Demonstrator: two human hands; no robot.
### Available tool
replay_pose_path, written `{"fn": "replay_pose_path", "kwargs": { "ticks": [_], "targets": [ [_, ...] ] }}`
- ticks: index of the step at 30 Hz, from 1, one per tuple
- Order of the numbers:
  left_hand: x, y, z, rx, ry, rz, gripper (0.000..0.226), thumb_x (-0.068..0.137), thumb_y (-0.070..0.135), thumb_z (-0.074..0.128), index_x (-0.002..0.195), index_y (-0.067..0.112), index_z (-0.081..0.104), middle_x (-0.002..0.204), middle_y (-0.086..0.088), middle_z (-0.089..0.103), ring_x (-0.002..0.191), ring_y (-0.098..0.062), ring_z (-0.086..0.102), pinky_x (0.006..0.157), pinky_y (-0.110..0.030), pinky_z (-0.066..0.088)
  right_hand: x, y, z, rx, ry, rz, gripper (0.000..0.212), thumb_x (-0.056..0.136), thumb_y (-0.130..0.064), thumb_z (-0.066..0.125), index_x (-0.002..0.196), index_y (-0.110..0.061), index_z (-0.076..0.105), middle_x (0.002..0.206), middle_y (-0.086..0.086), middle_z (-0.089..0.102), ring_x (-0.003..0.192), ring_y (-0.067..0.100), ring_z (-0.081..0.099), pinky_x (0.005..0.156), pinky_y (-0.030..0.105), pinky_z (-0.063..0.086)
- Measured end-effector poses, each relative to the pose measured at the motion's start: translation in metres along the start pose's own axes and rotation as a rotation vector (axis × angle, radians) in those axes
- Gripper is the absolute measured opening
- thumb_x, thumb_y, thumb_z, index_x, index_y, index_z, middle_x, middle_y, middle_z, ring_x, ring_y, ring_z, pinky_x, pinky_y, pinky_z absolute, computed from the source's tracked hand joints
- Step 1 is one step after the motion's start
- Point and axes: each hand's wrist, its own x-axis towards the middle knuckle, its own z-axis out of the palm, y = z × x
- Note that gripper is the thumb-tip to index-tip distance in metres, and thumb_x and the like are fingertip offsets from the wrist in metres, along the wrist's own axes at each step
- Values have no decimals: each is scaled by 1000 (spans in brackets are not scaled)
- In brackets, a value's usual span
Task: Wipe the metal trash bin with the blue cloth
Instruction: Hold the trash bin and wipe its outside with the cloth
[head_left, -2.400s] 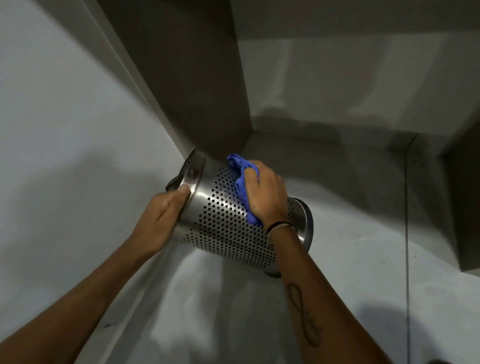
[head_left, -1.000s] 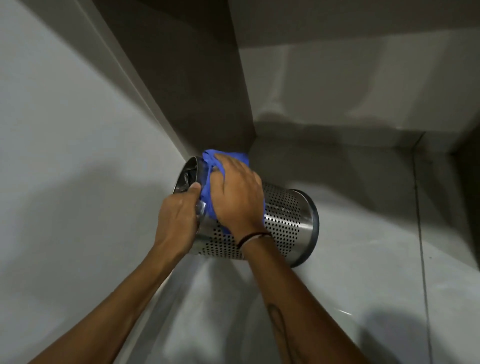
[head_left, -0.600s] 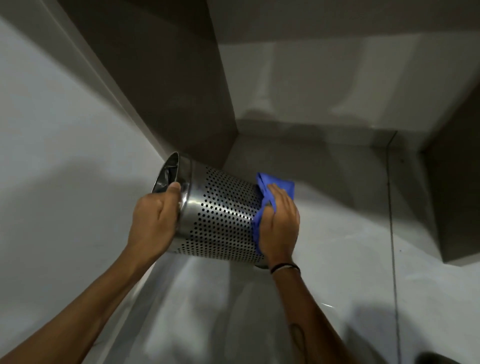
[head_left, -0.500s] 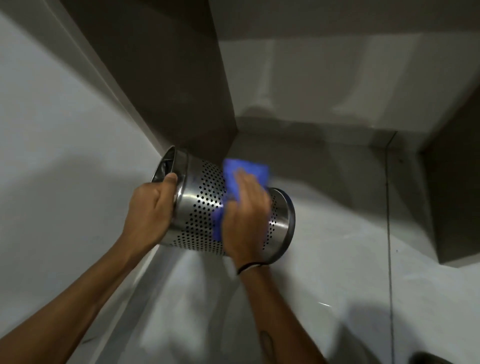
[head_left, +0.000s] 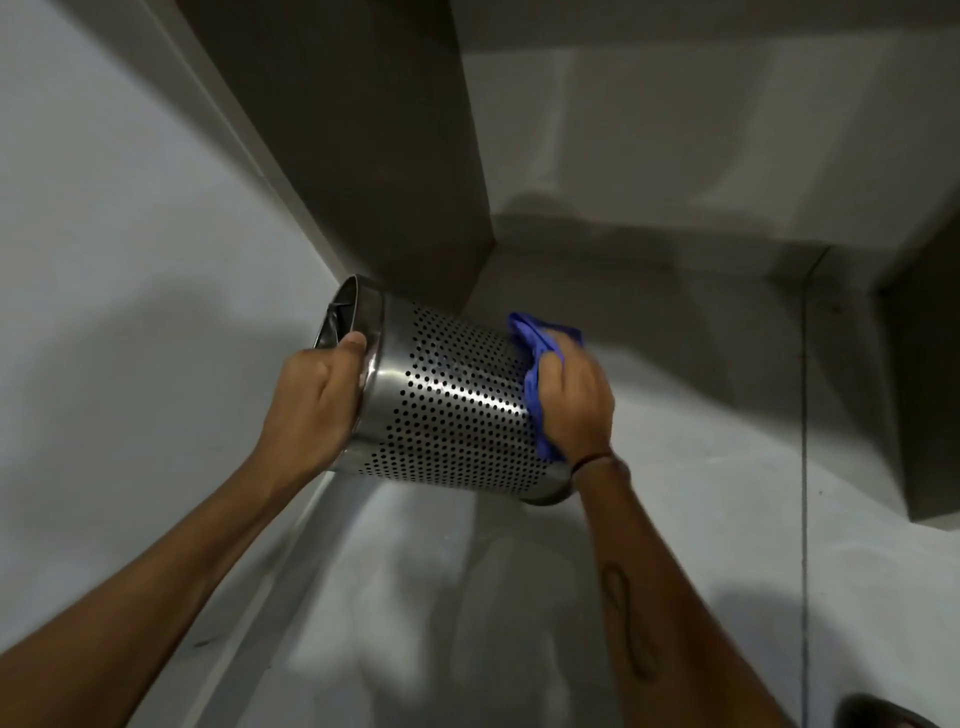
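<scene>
A perforated metal trash bin (head_left: 457, 410) is held tipped on its side above the floor, its open mouth turned to the left. My left hand (head_left: 314, 400) grips the bin's rim, thumb over the edge. My right hand (head_left: 574, 402) presses a crumpled blue cloth (head_left: 537, 353) against the bin's bottom end, which the hand and cloth mostly hide.
A pale wall (head_left: 119, 260) stands close on the left with a skirting strip (head_left: 270, 577) along its base. A dark panel (head_left: 374, 156) forms the corner behind the bin. Grey tiled floor (head_left: 701, 467) spreads to the right, with a dark step (head_left: 930, 415) at the far right.
My right hand slid the cloth from the middle of the bin's side to its bottom end. The left hand kept its grip on the rim.
</scene>
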Motion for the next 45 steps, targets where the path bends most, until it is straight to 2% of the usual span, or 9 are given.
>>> {"fn": "replay_pose_path", "kwargs": {
  "ticks": [4,7,10,16,21,25,30,36,45],
  "targets": [
    [-16,0,-2,16,-144,197,59,106,28,41,47,32,50,45,20,54,37,1,45,44,-5,25,63,8,-14,38,-504,245,35,113,-14,40,134,5,62,145,30,59,138,44,54,114,46,41],
    [-19,8,2,104,-180,274,53,103,44,34,55,29,51,39,10,45,44,7,49,51,-2,25,69,30,-11,356,-516,311,26,108,-25,52,116,-10,70,137,16,67,140,39,57,126,52,36],
    [-19,12,6,231,-145,365,63,108,55,25,53,25,26,42,12,22,36,-6,29,49,-15,25,66,55,-3,543,-534,334,27,100,-30,57,101,-12,77,113,7,75,110,25,70,122,54,43],
    [-6,31,7,192,-184,244,63,102,50,30,48,17,36,44,1,40,39,-17,39,51,-33,36,5,59,-13,242,-227,220,19,113,-25,41,119,-31,57,123,-7,59,114,8,52,88,1,40],
    [5,38,9,136,-136,108,66,107,37,46,44,18,38,38,2,39,41,-15,44,49,-30,30,-57,43,4,281,134,159,62,92,-44,32,139,-22,66,140,-1,70,122,14,63,104,37,51],
    [14,44,11,115,-65,-84,64,109,39,44,52,9,48,48,-7,45,39,-13,39,51,-29,32,-94,26,29,254,319,9,60,93,-25,42,149,-6,56,157,0,54,150,21,48,126,48,36],
    [16,52,6,137,-77,-172,62,109,38,37,64,2,57,63,-19,54,52,-24,45,52,-30,34,-108,-2,45,171,318,-128,62,96,-23,44,154,-4,48,167,9,44,160,29,33,125,62,30],
    [19,46,3,95,-104,-199,55,109,33,35,61,9,48,54,-10,46,35,-9,37,37,-19,30,-105,-106,61,69,109,-384,73,92,-30,43,163,-12,38,174,5,31,165,22,21,133,52,18],
    [15,33,-5,30,-104,-236,65,106,44,42,68,-6,56,62,-18,48,53,-22,42,49,-28,33,-90,4,42,91,352,-172,54,101,-41,51,142,-7,62,152,12,60,144,32,55,119,51,43]
  ]
}}
